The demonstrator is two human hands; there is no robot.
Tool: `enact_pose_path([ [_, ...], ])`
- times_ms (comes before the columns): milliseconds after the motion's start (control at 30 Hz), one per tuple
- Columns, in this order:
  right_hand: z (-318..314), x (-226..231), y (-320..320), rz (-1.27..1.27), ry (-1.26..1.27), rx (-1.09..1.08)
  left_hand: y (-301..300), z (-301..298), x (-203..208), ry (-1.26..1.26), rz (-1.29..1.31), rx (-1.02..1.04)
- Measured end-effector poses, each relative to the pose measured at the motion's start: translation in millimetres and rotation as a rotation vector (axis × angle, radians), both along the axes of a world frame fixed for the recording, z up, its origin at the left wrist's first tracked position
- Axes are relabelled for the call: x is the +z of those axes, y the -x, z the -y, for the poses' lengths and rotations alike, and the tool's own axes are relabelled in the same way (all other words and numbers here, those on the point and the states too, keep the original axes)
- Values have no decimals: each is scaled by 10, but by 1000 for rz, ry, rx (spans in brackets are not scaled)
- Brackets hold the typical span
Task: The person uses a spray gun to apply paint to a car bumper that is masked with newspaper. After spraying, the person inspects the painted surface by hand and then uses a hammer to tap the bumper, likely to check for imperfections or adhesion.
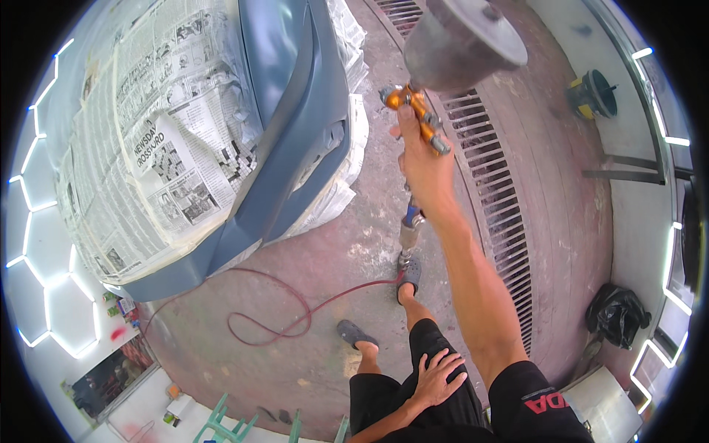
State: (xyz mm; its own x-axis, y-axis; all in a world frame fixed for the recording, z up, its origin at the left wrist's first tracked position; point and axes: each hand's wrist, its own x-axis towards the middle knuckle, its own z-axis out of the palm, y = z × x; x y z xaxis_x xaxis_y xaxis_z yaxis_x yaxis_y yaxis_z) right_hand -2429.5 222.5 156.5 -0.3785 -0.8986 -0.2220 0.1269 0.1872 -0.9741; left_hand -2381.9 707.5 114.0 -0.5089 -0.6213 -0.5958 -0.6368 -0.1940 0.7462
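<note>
Right of the blue-grey body panel [284, 122], the right hand [428, 168] grips the orange spray gun [404, 97], best held square to that surface with the red hose [373, 283] clear, while the left hand [437, 379] lies spread, holding nothing.

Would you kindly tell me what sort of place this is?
Probably a vehicle paint booth: a spray gun in the right hand, newspaper masking around blue bodywork, and a floor grate.
</note>
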Motion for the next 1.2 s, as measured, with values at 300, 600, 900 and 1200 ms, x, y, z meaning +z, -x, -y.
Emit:
enact_pose_path([
  [300, -1737, -256, -250, 328, -213, 323, -5, 143, 214, 68, -28, 292],
  [600, -3332, -99, 40, 288, -292, 204, -700, -311, 913, 154, 197, 725],
  [900, -4154, 654, 758, 151, -184, 454, 96, -621, 1280, 411, 212, 708],
  [1200, -5951, 1416, 1439, -359, 274, 1029, 868, -2193, 1100, 619, 121, 852],
])
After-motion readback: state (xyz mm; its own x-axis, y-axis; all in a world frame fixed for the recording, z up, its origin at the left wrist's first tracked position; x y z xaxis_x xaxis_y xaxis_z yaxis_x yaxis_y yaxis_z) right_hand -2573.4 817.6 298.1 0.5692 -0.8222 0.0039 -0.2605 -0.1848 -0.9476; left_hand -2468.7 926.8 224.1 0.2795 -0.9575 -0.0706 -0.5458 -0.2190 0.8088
